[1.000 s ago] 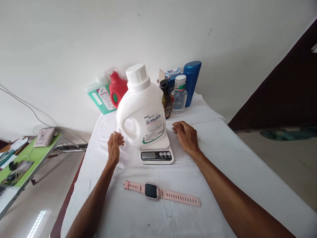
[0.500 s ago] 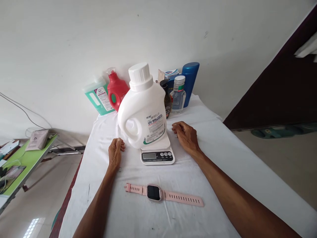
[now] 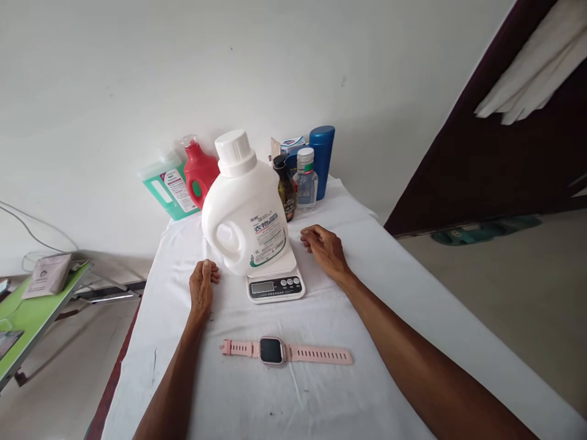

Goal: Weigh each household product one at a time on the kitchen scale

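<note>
A big white detergent bottle (image 3: 241,198) with a ribbed cap and a hollow handle stands on a small white kitchen scale (image 3: 277,287). Loosely curled, my left hand (image 3: 202,285) rests on the cloth to the left of the scale and holds nothing. On the other side, my right hand (image 3: 324,247) lies with bent fingers near the bottle's base, apart from it and with nothing in its grasp. A pink smartwatch (image 3: 271,351) lies face up with its strap spread out, between my forearms and in front of the scale.
Along the wall stand a green jug (image 3: 167,189), a red bottle (image 3: 202,168), a dark pump bottle (image 3: 288,192), a clear bottle (image 3: 306,183) and a blue bottle (image 3: 323,159). White cloth (image 3: 312,403) covers the table. A green side table (image 3: 34,315) is at left.
The whole view has shifted, so the things appear further left and more of the dark door shows. Both hands, the bottle, the scale and the watch keep their places on the table.
</note>
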Motion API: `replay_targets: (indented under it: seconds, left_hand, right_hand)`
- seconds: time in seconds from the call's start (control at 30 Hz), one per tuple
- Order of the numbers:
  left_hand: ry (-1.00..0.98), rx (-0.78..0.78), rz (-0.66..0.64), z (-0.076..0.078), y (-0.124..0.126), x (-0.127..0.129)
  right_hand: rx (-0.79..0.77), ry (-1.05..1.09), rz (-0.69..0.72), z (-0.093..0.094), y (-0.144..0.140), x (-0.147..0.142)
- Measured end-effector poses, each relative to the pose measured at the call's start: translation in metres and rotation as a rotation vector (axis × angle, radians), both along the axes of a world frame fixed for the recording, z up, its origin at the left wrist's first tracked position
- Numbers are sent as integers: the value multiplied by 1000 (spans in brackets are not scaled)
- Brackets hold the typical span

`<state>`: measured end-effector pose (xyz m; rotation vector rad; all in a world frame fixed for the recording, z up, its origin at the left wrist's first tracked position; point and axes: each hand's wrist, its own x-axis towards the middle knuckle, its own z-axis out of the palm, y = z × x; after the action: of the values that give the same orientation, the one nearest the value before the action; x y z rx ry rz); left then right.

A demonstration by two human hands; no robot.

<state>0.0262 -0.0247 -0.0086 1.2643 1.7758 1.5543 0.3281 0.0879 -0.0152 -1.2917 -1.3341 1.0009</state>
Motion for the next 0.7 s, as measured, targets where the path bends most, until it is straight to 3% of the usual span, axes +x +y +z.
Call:
replay_targets:
  seconds: [0.1,0.17,0.33,0.43,0.53,0.7]
  left_hand:
    - [-129,-11,-2,6,3,-4]
    - [-189,21,-16,21,6,-4]
    - [-42,277,-122,93,15,10]
    - [43,299,-243,125,21,28]
    - [12,232,-286,134,27,48]
    - [-152,218,-139,134,35,81]
  right_hand:
    - [-43,-15,85,3,1,15]
    - [-48,-90,132,5,-1,28]
    - [-43,-164,170,10,-35,54]
    - [-16,-177,163,12,-66,59]
    - [18,-191,169,11,-88,61]
    - [101,-192,149,2,-90,60]
